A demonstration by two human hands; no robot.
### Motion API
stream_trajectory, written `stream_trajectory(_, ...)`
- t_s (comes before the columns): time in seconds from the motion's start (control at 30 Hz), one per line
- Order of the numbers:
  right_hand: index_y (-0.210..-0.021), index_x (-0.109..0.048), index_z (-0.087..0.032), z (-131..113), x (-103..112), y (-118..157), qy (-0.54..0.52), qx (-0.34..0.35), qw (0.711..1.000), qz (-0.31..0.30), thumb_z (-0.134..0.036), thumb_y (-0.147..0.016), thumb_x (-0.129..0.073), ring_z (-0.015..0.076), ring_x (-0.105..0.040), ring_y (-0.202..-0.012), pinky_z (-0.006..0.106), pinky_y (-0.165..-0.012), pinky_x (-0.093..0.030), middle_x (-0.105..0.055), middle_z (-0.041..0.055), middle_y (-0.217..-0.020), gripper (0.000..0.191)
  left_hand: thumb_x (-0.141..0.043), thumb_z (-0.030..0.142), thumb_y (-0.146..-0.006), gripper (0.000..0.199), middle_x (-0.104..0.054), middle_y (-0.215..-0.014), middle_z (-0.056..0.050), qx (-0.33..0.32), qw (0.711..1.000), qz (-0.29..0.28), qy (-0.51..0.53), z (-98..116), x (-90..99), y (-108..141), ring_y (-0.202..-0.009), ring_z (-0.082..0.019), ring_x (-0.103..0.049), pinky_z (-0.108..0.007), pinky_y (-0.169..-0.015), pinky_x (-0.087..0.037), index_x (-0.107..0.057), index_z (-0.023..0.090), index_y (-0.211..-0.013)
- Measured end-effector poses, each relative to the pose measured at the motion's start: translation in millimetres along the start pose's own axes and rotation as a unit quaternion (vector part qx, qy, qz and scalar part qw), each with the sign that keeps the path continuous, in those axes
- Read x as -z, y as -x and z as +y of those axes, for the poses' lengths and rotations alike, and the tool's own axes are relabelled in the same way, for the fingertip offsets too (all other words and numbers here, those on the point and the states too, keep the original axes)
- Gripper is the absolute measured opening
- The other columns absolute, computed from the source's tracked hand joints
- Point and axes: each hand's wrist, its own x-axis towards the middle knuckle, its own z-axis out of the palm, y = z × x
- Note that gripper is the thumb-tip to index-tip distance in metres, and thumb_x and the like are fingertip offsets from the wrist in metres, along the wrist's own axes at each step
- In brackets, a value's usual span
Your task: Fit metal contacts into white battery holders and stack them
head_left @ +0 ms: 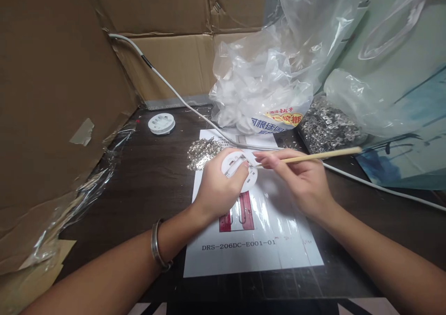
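Between thumb and fingers, my left hand grips a round white plastic disc with slots and raised parts. My right hand is closed around a thin wooden stick, whose tip meets the disc's right edge; the exact contact is hard to see. Both hands are above a printed sheet marked DRS-206DC-E001-01. Just behind my left hand lies a heap of small shiny metal pieces, partly on the sheet. Farther left, more white discs lie stacked on the dark table.
A clear plastic bag of white parts stands at the back. Right of it is a bag of metal pieces, beside a pale bag. A white cable crosses the table. Cardboard walls rise at the left and back.
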Motion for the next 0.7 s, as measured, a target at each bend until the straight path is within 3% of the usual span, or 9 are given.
stream_trajectory(0.07, -0.066, -0.064, -0.019, -2.5, 4.3, -0.3, -0.032, -0.013, 0.999, 0.010, -0.038, -0.096, -0.048, 0.0144, -0.063, -0.069, 0.028, -0.065, -0.051, -0.065, 0.0031, -0.069, 0.039, -0.057, 0.022, -0.081, 0.006, -0.065, -0.078, -0.002, -0.016, 1.000, 0.005, -0.012, 1.0, 0.5, 0.5, -0.072, -0.015, -0.060, -0.028, -0.065, -0.048, -0.061, 0.018, -0.085)
stream_trajectory(0.13, -0.052, -0.053, -0.018, -4.6, 7.7, 0.7, -0.031, -0.036, 0.999, -0.006, -0.046, -0.098, -0.040, 0.0106, -0.050, -0.050, 0.025, -0.049, -0.041, -0.051, 0.0008, -0.050, 0.055, -0.056, 0.023, -0.082, 0.006, -0.063, -0.075, -0.001, -0.026, 1.000, 0.005, -0.017, 1.5, 1.0, 1.0, -0.069, -0.015, -0.059, -0.028, -0.063, -0.048, -0.060, 0.018, -0.084)
stream_trajectory(0.2, -0.052, -0.052, -0.018, -6.8, 9.0, 2.6, -0.028, -0.059, 0.997, -0.032, -0.049, -0.097, -0.039, 0.0089, -0.041, -0.042, 0.024, -0.041, -0.033, -0.042, -0.0011, -0.044, 0.056, -0.056, 0.024, -0.083, 0.008, -0.063, -0.073, 0.000, -0.027, 1.000, 0.001, -0.015, 1.7, 1.6, 1.6, -0.066, -0.014, -0.058, -0.027, -0.060, -0.047, -0.060, 0.018, -0.085)
stream_trajectory(0.33, -0.077, -0.064, -0.018, -12.9, 4.9, 4.7, -0.055, -0.052, 0.997, -0.033, -0.039, -0.093, -0.054, 0.0093, -0.052, -0.046, 0.022, -0.045, -0.043, -0.060, -0.0007, -0.059, 0.029, -0.056, 0.025, -0.084, 0.009, -0.065, -0.077, -0.001, -0.039, 0.999, 0.000, -0.015, 2.3, 2.2, 2.6, -0.069, -0.015, -0.059, -0.026, -0.062, -0.048, -0.061, 0.018, -0.086)
stream_trajectory(0.43, -0.082, -0.068, -0.018, -17.5, 1.0, 3.1, -0.045, -0.043, 0.998, 0.001, -0.028, -0.086, -0.064, 0.0102, -0.060, -0.054, 0.022, -0.049, -0.048, -0.068, 0.0011, -0.072, 0.011, -0.056, 0.024, -0.084, 0.009, -0.065, -0.077, -0.001, -0.047, 0.999, -0.004, -0.012, 3.1, 2.3, 3.3, -0.069, -0.014, -0.060, -0.025, -0.062, -0.048, -0.062, 0.017, -0.085)
stream_trajectory(0.57, -0.073, -0.072, -0.020, -20.3, -0.6, -0.8, 0.016, -0.029, 0.998, 0.051, -0.022, -0.081, -0.069, 0.0137, -0.065, -0.065, 0.024, -0.059, -0.055, -0.070, 0.0013, -0.071, 0.008, -0.057, 0.023, -0.083, 0.009, -0.066, -0.076, -0.001, -0.049, 0.998, -0.024, 0.013, 3.5, 2.2, 4.4, -0.067, -0.013, -0.060, -0.023, -0.060, -0.049, -0.063, 0.017, -0.086)
stream_trajectory(0.7, -0.076, -0.074, -0.022, -19.8, -1.2, -2.3, 0.020, -0.024, 0.998, 0.058, -0.021, -0.080, -0.069, 0.0133, -0.066, -0.066, 0.024, -0.063, -0.056, -0.072, 0.0009, -0.074, 0.007, -0.058, 0.021, -0.083, 0.009, -0.066, -0.075, 0.000, -0.054, 0.997, -0.043, 0.032, 2.9, 1.9, 4.7, -0.065, -0.011, -0.061, -0.020, -0.057, -0.049, -0.063, 0.016, -0.087)
